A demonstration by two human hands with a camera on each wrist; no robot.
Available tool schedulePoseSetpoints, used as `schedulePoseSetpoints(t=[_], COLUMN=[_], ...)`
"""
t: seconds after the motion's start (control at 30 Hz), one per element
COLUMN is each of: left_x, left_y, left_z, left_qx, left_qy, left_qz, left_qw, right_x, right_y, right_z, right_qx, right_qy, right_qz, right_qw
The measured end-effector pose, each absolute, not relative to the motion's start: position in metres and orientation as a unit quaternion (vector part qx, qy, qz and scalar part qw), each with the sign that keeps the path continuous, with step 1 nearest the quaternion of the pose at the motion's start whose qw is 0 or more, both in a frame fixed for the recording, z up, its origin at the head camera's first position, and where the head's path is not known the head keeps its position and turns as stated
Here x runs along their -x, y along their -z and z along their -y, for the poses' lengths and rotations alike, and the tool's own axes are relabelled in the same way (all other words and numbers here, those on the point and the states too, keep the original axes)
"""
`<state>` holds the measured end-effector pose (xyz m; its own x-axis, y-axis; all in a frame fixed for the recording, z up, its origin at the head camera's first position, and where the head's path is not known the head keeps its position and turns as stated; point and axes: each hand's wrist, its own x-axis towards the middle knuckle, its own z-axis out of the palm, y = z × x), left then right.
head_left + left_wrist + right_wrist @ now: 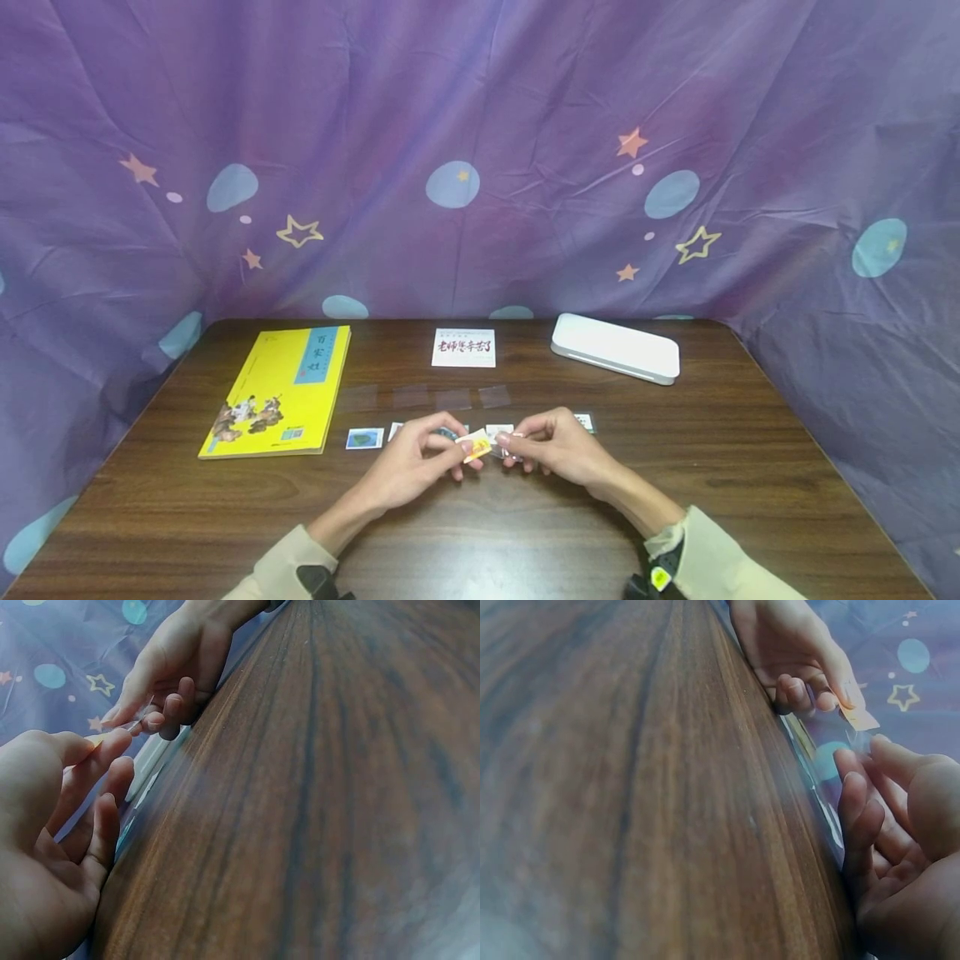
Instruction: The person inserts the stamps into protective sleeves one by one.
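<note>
My left hand pinches a small yellow-and-white stamp-like card between thumb and fingers, held up over the table. Facing it, my right hand pinches a small clear plastic sleeve by its edge. In the right wrist view, the sleeve meets the lower corner of the yellow card. Behind the hands lies a row of similar small cards, among them a blue-and-green one at the left and one at the right. The hands partly cover the middle of this row.
Several clear sleeves lie in a row farther back on the brown wooden table. A yellow book is at the left, a white card with red writing at the back middle, and a white case at the back right.
</note>
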<state>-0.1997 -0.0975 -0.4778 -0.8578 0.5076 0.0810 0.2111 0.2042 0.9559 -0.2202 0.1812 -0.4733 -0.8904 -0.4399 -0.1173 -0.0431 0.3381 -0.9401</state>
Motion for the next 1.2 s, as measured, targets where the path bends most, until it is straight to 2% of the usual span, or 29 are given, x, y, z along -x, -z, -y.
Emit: schedulePoseSetpoints(t=[1.2], left_x=[0.1997], left_y=[0.4763], left_z=[0.0956], left_qx=[-0.211], left_qy=[-0.587], left_qz=[-0.772], left_qw=[0.12], right_x=[0.2201], right_y=[0.4723], right_z=[-0.1809], right_qx=[0.156], right_qy=[0.558], right_qz=[-0.796], right_qw=[0.177])
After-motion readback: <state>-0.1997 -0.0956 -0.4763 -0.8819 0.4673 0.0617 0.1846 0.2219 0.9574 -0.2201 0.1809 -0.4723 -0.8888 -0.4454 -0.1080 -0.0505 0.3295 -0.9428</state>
